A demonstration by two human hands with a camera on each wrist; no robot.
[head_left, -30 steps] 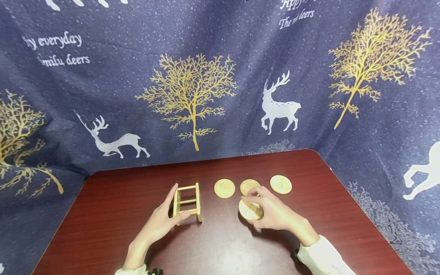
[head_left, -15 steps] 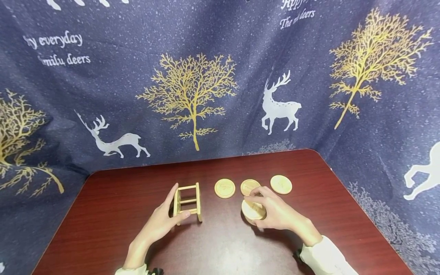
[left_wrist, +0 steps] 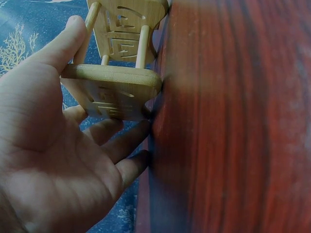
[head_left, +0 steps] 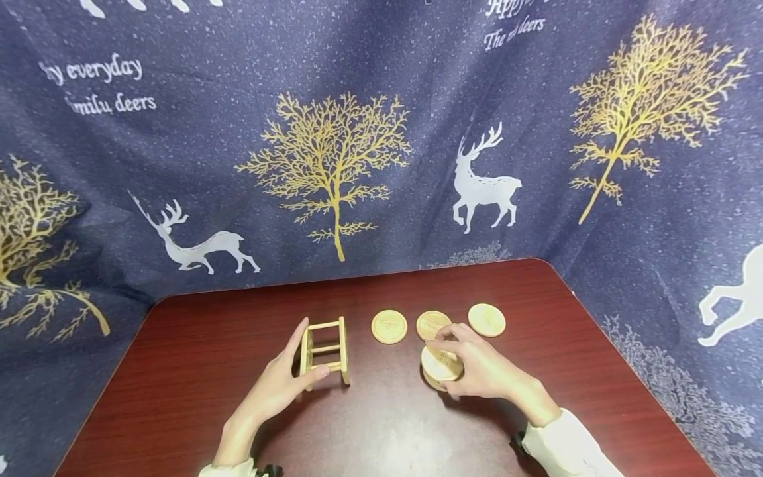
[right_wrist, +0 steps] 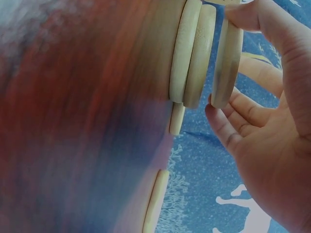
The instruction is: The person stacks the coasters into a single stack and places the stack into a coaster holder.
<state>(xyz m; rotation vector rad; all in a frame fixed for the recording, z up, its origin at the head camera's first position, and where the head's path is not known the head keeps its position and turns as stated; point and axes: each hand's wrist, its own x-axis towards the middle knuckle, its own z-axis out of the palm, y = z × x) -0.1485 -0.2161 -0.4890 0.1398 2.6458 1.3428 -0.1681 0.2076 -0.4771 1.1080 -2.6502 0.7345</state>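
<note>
Wooden rack [head_left: 326, 348] stands on the counter [head_left: 179, 358] in the head view, presumably steadied by my left hand [head_left: 277, 387]. Left wrist: half-spread thumb [left_wrist: 63, 46] and fingers [left_wrist: 127, 141] grip its panel [left_wrist: 112, 92]. Right wrist: my right hand [right_wrist: 274, 128] pinches a disc [right_wrist: 228, 63] above two stacked discs [right_wrist: 200, 56].

- In the head view, the right hand [head_left: 477, 368] hides part of the held disc [head_left: 440, 362] and a little of the middle disc [head_left: 432, 322] behind.
- The left disc's [head_left: 389, 327] markings are too small to read.
- The left wrist view's top edge crops the wooden rack [left_wrist: 112, 73].
- The tabletop [right_wrist: 73, 145] blurs in the right wrist view.
</note>
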